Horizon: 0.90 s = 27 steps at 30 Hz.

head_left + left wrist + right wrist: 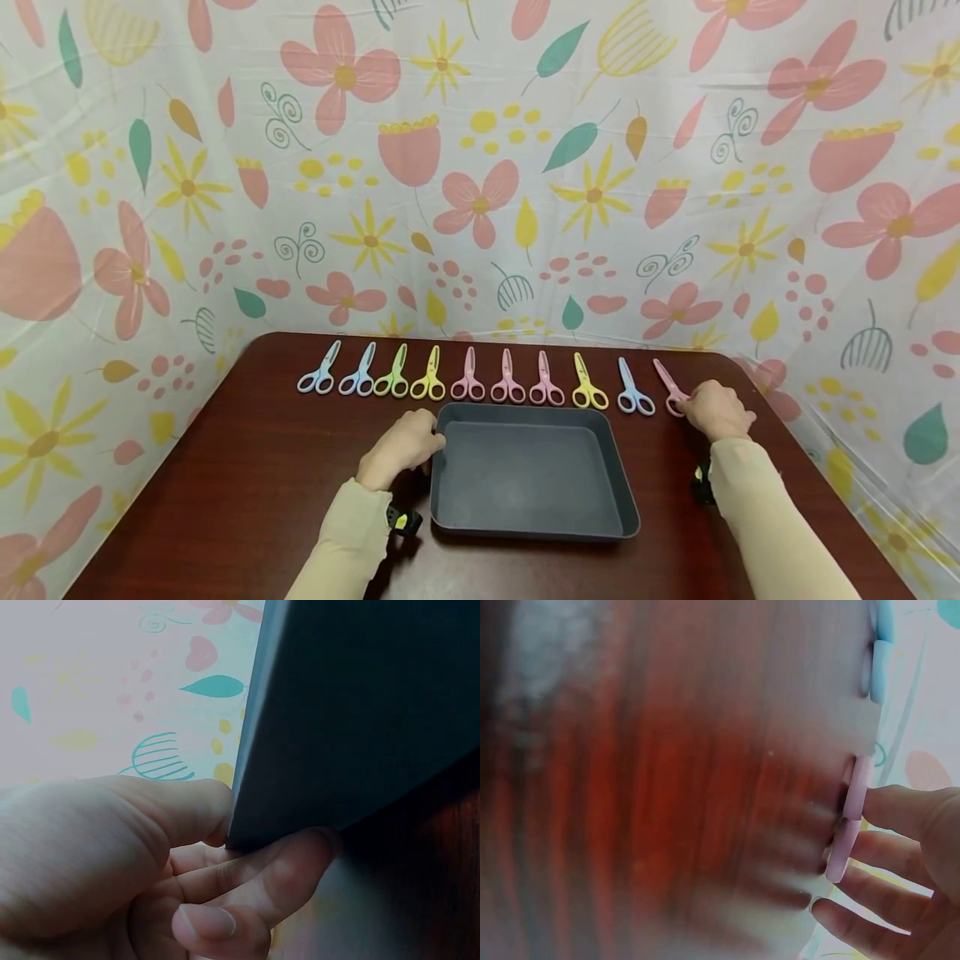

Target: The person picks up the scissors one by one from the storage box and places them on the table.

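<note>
A dark grey rectangular baking pan (525,475) lies on the table. My left hand (401,450) grips its left edge near the far corner; in the left wrist view the thumb is at the pan's edge (251,750) and fingers reach beneath. At the far right of a row of scissors, my right hand (717,410) touches the handles of pink scissors (670,385). The right wrist view has the thumb and fingers against the pink handle loops (845,847), fingers fairly straight. The scissors lie flat, blades pointing away; the hand partly hides the handles in the head view.
Several more scissors line the table's far side: blue scissors (633,392), yellow scissors (587,385), pink scissors (545,385) and green scissors (393,377) among them. The pan's far rim is close to the row. Floral cloth (480,275) hangs behind the brown table (247,467).
</note>
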Available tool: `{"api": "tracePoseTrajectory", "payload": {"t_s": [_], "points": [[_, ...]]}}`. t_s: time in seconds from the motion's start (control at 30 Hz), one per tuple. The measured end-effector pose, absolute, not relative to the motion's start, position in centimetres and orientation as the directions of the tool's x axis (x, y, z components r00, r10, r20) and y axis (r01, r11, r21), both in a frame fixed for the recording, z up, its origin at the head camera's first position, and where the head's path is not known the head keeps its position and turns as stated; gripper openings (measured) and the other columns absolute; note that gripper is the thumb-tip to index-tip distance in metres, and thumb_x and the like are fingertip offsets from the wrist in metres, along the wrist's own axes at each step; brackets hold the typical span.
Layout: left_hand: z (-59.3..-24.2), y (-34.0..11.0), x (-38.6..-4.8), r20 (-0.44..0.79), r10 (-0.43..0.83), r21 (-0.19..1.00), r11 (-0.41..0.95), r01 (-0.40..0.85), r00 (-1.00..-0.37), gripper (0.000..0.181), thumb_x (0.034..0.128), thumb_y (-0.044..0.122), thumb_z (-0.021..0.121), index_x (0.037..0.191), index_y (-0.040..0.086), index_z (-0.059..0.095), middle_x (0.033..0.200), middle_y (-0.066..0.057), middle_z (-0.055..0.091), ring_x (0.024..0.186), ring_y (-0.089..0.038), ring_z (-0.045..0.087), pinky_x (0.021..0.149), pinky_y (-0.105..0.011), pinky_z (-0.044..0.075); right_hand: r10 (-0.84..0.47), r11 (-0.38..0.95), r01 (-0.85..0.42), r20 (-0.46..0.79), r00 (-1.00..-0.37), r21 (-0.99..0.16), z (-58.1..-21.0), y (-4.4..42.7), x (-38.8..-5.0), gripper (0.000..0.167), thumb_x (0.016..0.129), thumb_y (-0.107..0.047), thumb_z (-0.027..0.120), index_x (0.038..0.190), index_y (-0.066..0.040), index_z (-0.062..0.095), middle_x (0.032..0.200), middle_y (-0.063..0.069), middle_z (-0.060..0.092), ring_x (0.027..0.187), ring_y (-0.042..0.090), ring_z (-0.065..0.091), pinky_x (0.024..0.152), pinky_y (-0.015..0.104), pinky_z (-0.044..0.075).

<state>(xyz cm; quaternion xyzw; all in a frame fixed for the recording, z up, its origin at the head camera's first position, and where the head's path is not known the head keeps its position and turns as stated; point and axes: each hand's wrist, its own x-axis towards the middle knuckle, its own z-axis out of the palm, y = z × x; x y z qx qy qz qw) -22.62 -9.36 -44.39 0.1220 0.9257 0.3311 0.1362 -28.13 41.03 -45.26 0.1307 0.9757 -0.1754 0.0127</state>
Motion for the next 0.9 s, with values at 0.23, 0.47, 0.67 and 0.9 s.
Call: {"api": "tracePoseTrajectory", "payload": {"t_s": [0.23,0.47,0.67,0.9], "points": [[-44.5,-9.4,-22.6,-0.182,0.305,0.634,0.763,0.125,-0.935,0.032,0.0923,0.011,0.053,0.060,0.010,0.050,0.045,-0.005,0.050,0.036,-0.016,0.042,0.040,-0.029,0.034,0.237,0.908,0.247,-0.069,-0.969,-0.338,-45.1,40.6,-27.8,0.038,0.088,-0.042,0.067,0.071,-0.008,0.067,0.081,0.021,0.059,0.082,0.045,0.056,0.077,0.075,0.028],[-44.4,-9.0,-22.6,-0.169,0.289,0.621,0.774,0.126,-0.942,0.034,0.0912,0.011,0.055,0.058,0.009,0.049,0.047,-0.003,0.042,0.038,-0.017,0.042,0.043,-0.030,0.035,0.228,0.909,0.234,-0.060,-0.972,-0.345,-45.1,41.1,-27.4,0.045,0.089,-0.048,0.065,0.088,-0.003,0.071,0.085,0.023,0.061,0.083,0.045,0.056,0.075,0.073,0.029],[-44.4,-8.9,-22.4,-0.174,0.285,0.625,0.771,0.118,-0.943,0.033,0.0916,0.012,0.056,0.059,0.008,0.050,0.047,-0.004,0.046,0.038,-0.019,0.046,0.043,-0.031,0.036,0.199,0.919,0.195,-0.024,-0.980,-0.344,-45.2,41.1,-27.3,0.053,0.092,-0.050,0.060,0.105,0.001,0.068,0.093,0.024,0.063,0.087,0.047,0.056,0.074,0.075,0.028],[-44.3,-9.2,-22.3,-0.150,0.293,0.657,0.744,0.127,-0.944,0.030,0.0936,0.015,0.055,0.064,0.010,0.050,0.047,-0.004,0.047,0.041,-0.025,0.053,0.041,-0.031,0.039,0.184,0.909,0.155,0.038,-0.982,-0.387,-44.4,39.0,-26.9,0.068,0.095,-0.058,0.048,0.122,0.004,0.059,0.113,0.030,0.059,0.104,0.054,0.049,0.079,0.078,0.024]]}}
